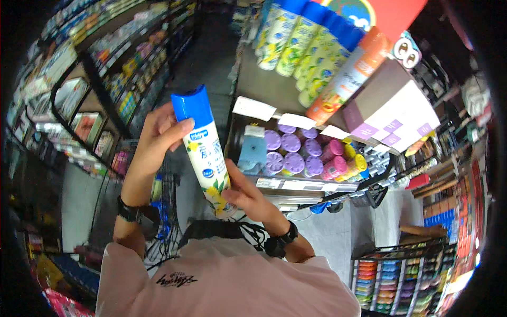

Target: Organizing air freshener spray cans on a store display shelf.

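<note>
Both my hands hold one tall aerosol can point(206, 162), white with yellow flowers and a blue cap. It tilts, cap up and to the left, and its printed front faces me. My left hand point(160, 128) grips it just below the cap, thumb across the front. Lower down, my right hand point(247, 194) holds the can near its base, with the thumb on the flower print. To the right, similar blue-capped aerosol cans point(313, 47) stand in a row on the upper shelf, beside an orange-capped can point(348, 75).
Purple-lidded containers point(293, 142) and pink and yellow ones point(344, 158) fill a lower shelf beside a blue-grey pack point(253, 152). A white and purple carton point(392, 107) stands at the right. A wire cart point(166, 222) is by my left arm. Stocked shelving point(126, 59) lines the far left.
</note>
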The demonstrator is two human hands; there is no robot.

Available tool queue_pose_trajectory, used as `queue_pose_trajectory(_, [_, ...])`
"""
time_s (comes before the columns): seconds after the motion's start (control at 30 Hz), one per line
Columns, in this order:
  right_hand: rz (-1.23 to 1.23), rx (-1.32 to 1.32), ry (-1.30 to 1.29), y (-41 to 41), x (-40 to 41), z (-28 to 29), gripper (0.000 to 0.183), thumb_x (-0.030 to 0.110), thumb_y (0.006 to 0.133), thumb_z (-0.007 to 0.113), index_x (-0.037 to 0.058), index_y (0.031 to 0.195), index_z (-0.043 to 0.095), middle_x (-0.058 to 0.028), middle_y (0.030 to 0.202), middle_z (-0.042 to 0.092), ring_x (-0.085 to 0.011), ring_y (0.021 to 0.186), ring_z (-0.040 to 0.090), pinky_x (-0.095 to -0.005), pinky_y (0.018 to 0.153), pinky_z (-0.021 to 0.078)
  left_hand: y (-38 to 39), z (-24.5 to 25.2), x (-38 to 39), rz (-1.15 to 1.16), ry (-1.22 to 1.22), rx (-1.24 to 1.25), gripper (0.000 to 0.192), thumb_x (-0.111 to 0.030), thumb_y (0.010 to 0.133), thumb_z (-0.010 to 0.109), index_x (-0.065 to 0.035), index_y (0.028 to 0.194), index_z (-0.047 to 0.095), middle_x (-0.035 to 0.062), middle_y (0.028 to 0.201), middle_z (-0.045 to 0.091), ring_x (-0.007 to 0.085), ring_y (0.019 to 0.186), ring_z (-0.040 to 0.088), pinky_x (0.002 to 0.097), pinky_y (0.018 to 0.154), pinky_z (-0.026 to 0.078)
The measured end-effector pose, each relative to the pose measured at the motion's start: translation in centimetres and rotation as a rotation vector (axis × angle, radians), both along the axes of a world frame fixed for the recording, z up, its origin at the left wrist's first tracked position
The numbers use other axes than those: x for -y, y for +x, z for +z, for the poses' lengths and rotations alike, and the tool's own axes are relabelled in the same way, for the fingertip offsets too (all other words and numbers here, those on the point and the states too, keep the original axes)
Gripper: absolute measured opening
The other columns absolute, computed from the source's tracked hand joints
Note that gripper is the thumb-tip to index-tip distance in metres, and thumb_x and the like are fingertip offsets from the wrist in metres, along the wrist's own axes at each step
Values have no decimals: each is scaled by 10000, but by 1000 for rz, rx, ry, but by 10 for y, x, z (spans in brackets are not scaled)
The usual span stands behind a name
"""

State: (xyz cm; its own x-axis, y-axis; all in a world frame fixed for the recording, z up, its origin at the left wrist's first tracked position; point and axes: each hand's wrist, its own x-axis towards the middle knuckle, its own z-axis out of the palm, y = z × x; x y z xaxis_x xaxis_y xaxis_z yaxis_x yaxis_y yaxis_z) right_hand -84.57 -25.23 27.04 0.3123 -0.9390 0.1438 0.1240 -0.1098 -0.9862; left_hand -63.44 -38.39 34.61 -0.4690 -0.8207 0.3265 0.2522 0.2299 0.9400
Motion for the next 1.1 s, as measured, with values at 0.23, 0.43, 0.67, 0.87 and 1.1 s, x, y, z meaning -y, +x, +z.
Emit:
queue_pose_trajectory(0.23, [-513, -353, -451, -42, 12, 82, 555, 153, 978, 637, 4, 1442, 371, -207, 1255, 629, -262, 1230, 605, -376, 1036, 448, -96, 72, 14, -173, -312, -220, 548, -179, 919, 765, 0, 1369, 511, 36, 1058, 670, 52, 841, 617, 199, 601, 454])
queue_pose_trajectory(0.43, [-949, -635, -710, -75, 60, 113, 512, 147, 939, 691, -24, 1392, 523, -187, 1145, 588, -328, 1083, 610, -404, 954, 476, -143, 118, 74, -22, -666, -49, 480, -242, 943, 753, -19, 1321, 558, 71, 1119, 713, 109, 932, 654, 230, 686, 500])
queue_pose_trajectory(0.67, [-1080, -810, -734, -99, 138, 112, 426, 146, 888, 743, -60, 1227, 587, -236, 1121, 574, -447, 1054, 599, -494, 888, 503, -182, 113, 133, 124, -795, 73, 567, -223, 932, 771, -21, 1410, 542, 109, 1112, 731, 163, 1013, 687, 316, 794, 548])
queue_pose_trajectory(0.87, [-1111, -1081, -546, -101, 155, 120, 379, 192, 891, 741, -41, 1147, 587, -233, 1110, 611, -445, 1032, 636, -511, 853, 519, -190, 99, 142, 285, -876, 109, 590, -233, 910, 784, -6, 1401, 547, 164, 1123, 739, 220, 975, 709, 351, 835, 552])
queue_pose_trajectory(1.1, [-1151, -1110, -463, -93, 166, 125, 479, 191, 889, 729, -33, 1240, 491, -261, 1124, 629, -473, 1009, 655, -552, 826, 530, -203, 99, 155, 317, -908, 89, 569, -276, 888, 802, -42, 1363, 594, 161, 1174, 727, 250, 933, 723, 383, 785, 570])
